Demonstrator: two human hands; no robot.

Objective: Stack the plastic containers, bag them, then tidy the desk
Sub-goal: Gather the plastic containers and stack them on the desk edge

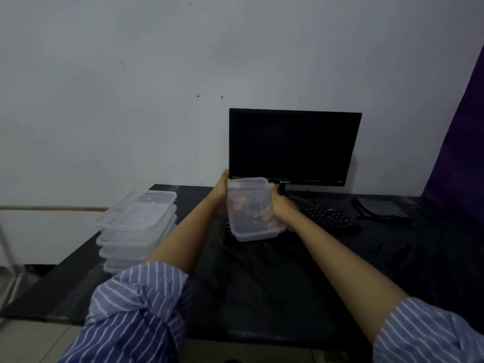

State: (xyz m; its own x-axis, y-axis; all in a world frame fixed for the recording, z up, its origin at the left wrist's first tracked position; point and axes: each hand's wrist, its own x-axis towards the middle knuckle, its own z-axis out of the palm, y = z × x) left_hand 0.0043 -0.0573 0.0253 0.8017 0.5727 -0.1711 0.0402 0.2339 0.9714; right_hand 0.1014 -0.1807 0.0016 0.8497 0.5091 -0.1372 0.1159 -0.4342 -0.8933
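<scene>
Head view, dim light. Both forearms reach forward over the black desk, striped blue sleeves rolled above the elbows. A clear plastic container is held up in the air between the two hands, above the near end of the keyboard and in front of the lower left corner of the dark monitor; it is tilted, its base end lower and nearer the camera. Left hand grips the container's left side, thumb along the upper edge, fingers curled behind and seen faintly through the plastic. Right hand grips the right side, thumb at the upper rim, fingertips wrapped underneath and visible through the clear wall. On the left part of the desk, well apart from the held one, stands a stack of clear containers, at least four high, lidded, slightly staggered, partly hidden at the bottom by the left sleeve. A black strap-like item lies on the desk right of the keyboard; what it is cannot be told. Pale wall behind; purple curtain at the right edge.
</scene>
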